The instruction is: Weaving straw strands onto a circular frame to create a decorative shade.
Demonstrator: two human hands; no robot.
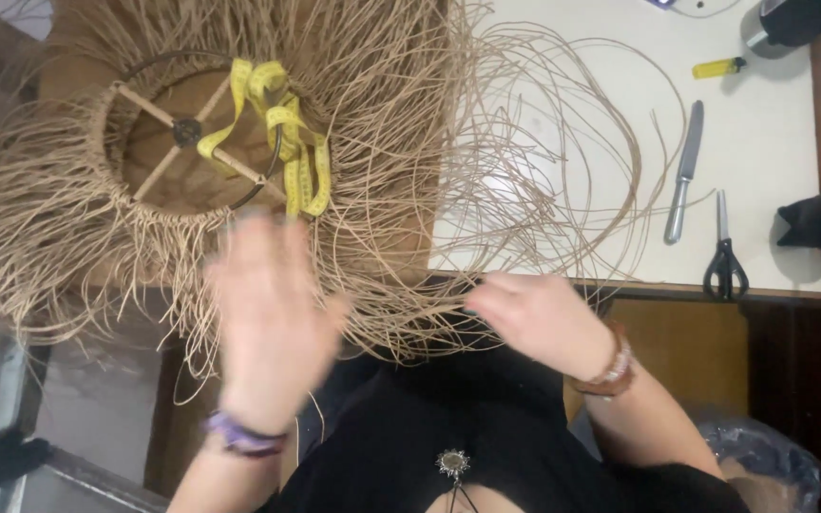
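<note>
Your left hand (273,318) is blurred with motion, palm spread wide and fingers reaching up into the fringe of tan straw fibres (372,237); its grip is wide and closed on nothing that can be made out. Your right hand (539,318) sits beside it, fingers curled narrow over a bunch of the same fibres, though whether they are pinched fast you cannot tell, since the fingertips are hidden in the strands. Just above the left grip lies the round woven frame (159,128), a dark ring with pale crossed spokes meeting at a dark hub, the straw hanging off its rim on all sides. A yellow measuring tape (287,133) is looped over the ring on the side nearest your right hand, just above your left fingertips. Loose strands arc up and away from the right grip across the white surface (772,123). Well beyond that grip, on the surface, lie a table knife (684,171), black-handled scissors (724,252) just beside it, and a yellow lighter (717,67) farther off. You wear a purple band (239,435) on the left wrist and a brown bracelet (610,370) on the right.
</note>
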